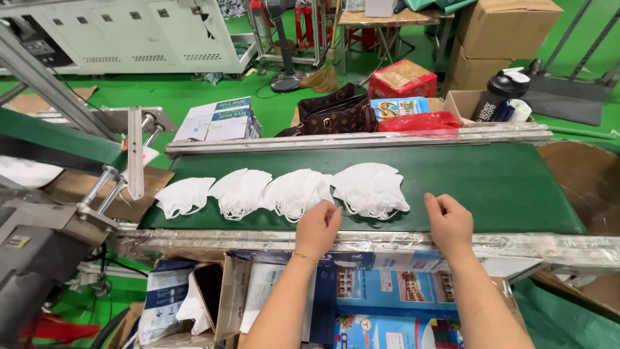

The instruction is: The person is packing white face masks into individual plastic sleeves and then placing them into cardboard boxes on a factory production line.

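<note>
head view: my left hand (318, 227) pinches a mask stack (296, 192), right hand (448, 221) curled, empty; i judge a loose pinch could spill it across the belt (491, 184).

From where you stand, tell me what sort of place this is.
Probably a face-mask factory packing line: white masks lie in stacks on a green conveyor belt, with cardboard cartons and a machine cabinet behind.

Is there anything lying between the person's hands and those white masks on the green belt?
Nothing visible does. The left hand already has its fingertips at the edge of the nearest masks, and only bare green belt lies between the right hand and that stack.
</note>
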